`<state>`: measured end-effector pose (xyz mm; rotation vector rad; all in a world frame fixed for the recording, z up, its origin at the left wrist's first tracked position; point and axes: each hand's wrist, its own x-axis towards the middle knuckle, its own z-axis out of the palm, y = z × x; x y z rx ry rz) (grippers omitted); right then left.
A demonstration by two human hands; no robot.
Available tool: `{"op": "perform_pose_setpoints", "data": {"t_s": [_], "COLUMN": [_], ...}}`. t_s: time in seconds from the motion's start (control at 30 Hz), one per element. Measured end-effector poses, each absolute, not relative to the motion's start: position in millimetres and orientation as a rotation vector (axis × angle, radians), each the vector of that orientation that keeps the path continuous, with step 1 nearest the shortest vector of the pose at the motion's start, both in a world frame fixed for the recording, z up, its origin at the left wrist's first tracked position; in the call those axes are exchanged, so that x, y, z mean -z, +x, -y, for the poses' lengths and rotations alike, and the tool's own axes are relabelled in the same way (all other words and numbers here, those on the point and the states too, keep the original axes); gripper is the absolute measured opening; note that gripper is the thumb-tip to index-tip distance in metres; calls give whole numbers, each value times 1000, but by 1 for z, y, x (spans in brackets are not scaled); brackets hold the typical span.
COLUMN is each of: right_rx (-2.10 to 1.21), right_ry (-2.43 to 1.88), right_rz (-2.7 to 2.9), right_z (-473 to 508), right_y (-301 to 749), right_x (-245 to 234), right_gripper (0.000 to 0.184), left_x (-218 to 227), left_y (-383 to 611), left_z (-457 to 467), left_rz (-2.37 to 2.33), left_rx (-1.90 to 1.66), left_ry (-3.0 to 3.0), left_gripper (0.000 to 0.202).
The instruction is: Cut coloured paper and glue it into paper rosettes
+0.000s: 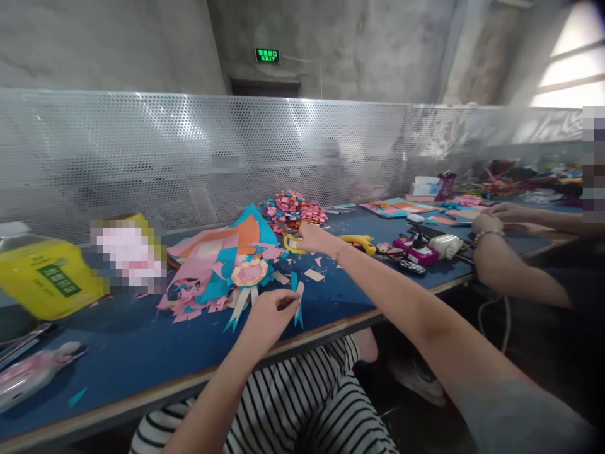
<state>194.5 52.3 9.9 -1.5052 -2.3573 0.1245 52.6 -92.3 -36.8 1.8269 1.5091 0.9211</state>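
Observation:
My left hand (273, 310) is at the table's front edge, its fingers pinched on a forked paper ribbon (299, 306) of blue and cream strips. Further back, my right hand (317, 239) has its fingers bent around a yellow ring-shaped thing (293, 247); its exact kind is partly hidden. Left of my hands lies a paper rosette (249, 272) with a pink middle, pleated cream rim and blue outer edge, with forked cream and blue tails (240, 306). A small cream paper piece (314, 275) rests between my hands.
Pink, blue and orange paper sheets (212, 249) and scraps lie left; a heap of paper pieces (293, 209) sits behind. A yellow pack (51, 277) stands far left. Rightward are a yellow tool (359, 243), a purple device (418, 252) and a co-worker's arms (515, 258).

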Motion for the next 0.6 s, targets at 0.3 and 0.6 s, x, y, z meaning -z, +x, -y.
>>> {"op": "perform_pose_setpoints", "data": {"t_s": [0.3, 0.6], "right_rx": [-17, -663], "right_ry": [-1386, -1186], "right_rz": [2468, 2326], "right_z": [-80, -19], "right_y": [172, 237], "right_x": [16, 15], "right_gripper": [18, 22], "left_x": [46, 53], "left_y": [64, 72], "left_z": [77, 74], "left_rz": [-1693, -1673], "left_rx": [-798, -672], "left_ry": [2113, 2366], "left_gripper": [29, 46]}}
